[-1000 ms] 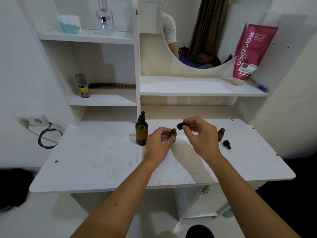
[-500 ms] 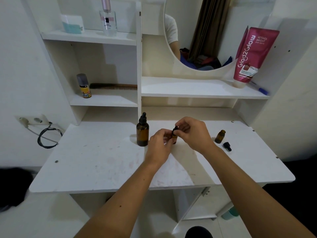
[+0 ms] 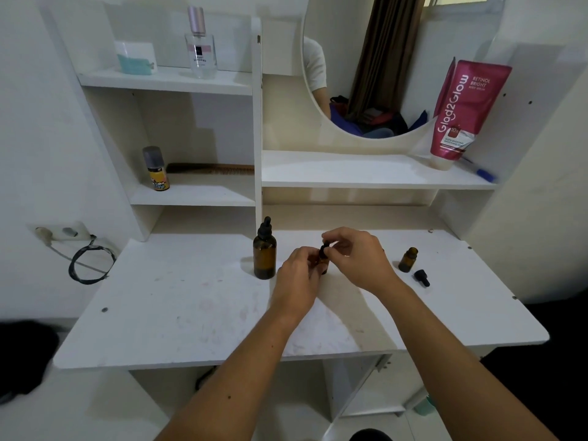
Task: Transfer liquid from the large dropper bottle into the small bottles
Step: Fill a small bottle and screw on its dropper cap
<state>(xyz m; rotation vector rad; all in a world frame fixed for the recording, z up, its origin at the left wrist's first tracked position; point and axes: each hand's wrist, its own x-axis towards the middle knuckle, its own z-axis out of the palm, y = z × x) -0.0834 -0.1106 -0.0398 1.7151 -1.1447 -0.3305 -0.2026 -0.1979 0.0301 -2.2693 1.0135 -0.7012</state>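
Upright amber bottles [image 3: 264,258] [image 3: 408,260] (one capless)

A pink tube [image 3: 464,113] and perfume bottle [image 3: 200,46] stand on shelves.

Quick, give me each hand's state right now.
Left hand: grips the small bottle on the table.
Right hand: pinches the black dropper cap at that bottle's top.

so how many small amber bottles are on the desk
2: one small bottle held between the left hand and right hand at desk centre, another small open bottle standing uncapped to the right. None seems hidden.
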